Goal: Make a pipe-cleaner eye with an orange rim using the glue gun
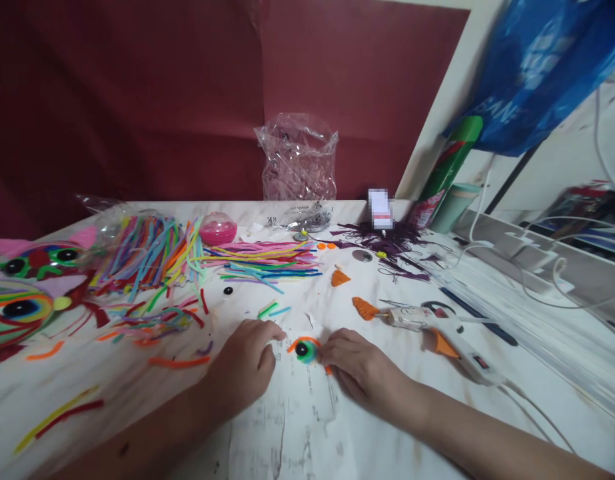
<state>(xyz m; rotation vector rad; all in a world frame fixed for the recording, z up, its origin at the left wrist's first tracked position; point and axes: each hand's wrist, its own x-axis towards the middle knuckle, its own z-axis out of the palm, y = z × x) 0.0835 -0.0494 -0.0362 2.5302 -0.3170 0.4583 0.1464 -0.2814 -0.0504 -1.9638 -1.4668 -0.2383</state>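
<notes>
A small eye made of coiled green and blue pipe cleaner (307,352) with a black googly centre lies in front of me, an orange strip curving over its top. My right hand (354,363) pinches the eye's right side, and a bit of orange pokes out below those fingertips. On the other side, my left hand (250,353) is just short of the orange strip, its index finger stretched out and its thumb apart, with nothing seen in it. Printed paper (297,427) lies beneath the eye. Short green and blue pipe cleaner pieces (273,310) rest just beyond.
A glue gun (442,333) with its cord sits at right, near scissors (437,308) and orange coiled triangles (340,277). Bundles of coloured pipe cleaners (142,253) fill the back left, beside finished colourful faces (22,310). A clear plastic bag (300,160) stands behind.
</notes>
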